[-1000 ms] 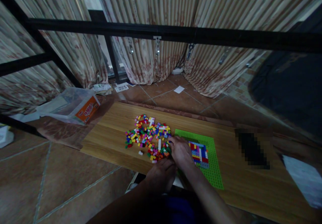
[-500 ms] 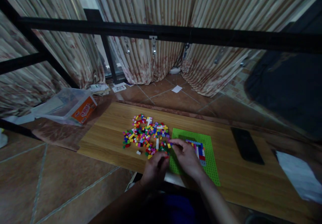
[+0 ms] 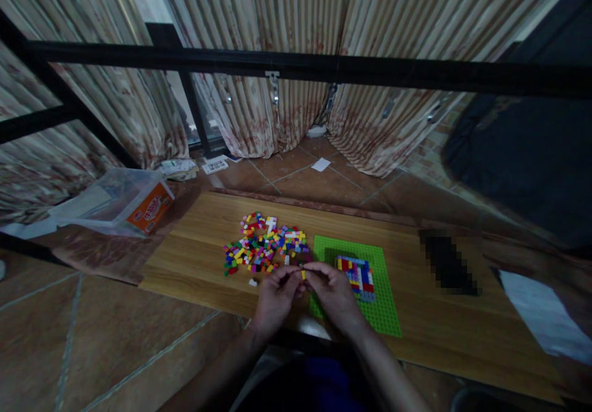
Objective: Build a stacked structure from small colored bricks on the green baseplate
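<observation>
My left hand (image 3: 276,300) and my right hand (image 3: 337,296) meet at the fingertips over the front of the table. Both are closed in a pinch on a small yellow toy brick (image 3: 304,274); anything else in the fingers is hidden. Just beyond my left hand spreads a loose pile of small coloured toy bricks (image 3: 261,248). Under and beside my right hand lies a green studded baseplate (image 3: 386,298). On it sits a flat block of joined red, blue, white, yellow and grey bricks (image 3: 358,276), partly covered by that hand.
The wooden table (image 3: 185,245) carries a dark, pixelated object (image 3: 448,264) and a white paper (image 3: 541,313) at the right. A single white brick (image 3: 253,282) lies near the front edge. Left of the table stands a clear plastic bin (image 3: 118,205) with an orange label.
My hands have come together, and their fingertips now meet at the yellow brick that was by my right fingertips. More of the brick block on the baseplate shows. The view has shifted slightly.
</observation>
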Demonstrator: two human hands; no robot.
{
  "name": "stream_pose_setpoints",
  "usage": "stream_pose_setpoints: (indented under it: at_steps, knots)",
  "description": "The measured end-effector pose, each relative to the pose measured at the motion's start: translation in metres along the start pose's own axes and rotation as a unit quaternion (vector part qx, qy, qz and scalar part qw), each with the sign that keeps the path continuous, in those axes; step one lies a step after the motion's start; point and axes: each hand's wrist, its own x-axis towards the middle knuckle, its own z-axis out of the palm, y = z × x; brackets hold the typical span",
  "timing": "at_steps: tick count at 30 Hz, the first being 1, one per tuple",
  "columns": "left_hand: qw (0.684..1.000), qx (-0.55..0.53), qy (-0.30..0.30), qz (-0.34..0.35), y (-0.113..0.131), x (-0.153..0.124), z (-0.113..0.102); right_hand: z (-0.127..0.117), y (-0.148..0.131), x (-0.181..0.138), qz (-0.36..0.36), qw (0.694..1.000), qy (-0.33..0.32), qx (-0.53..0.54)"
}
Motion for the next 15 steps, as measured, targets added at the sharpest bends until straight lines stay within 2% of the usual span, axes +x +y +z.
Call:
stream_pose_setpoints:
  at_steps: [7,10,15]
  knots:
    - [1.000,0.005,0.000,-0.004,0.003,-0.001,-0.004,0.006,0.006,0.000,0.018,0.998,0.031,0.049]
    - [1.000,-0.004,0.000,-0.009,0.002,-0.001,-0.005,0.010,0.010,0.001,0.021,0.997,0.022,0.074]
    - [1.000,-0.009,0.023,-0.002,0.000,-0.001,-0.004,0.014,0.009,0.001,0.020,0.997,0.034,0.060]
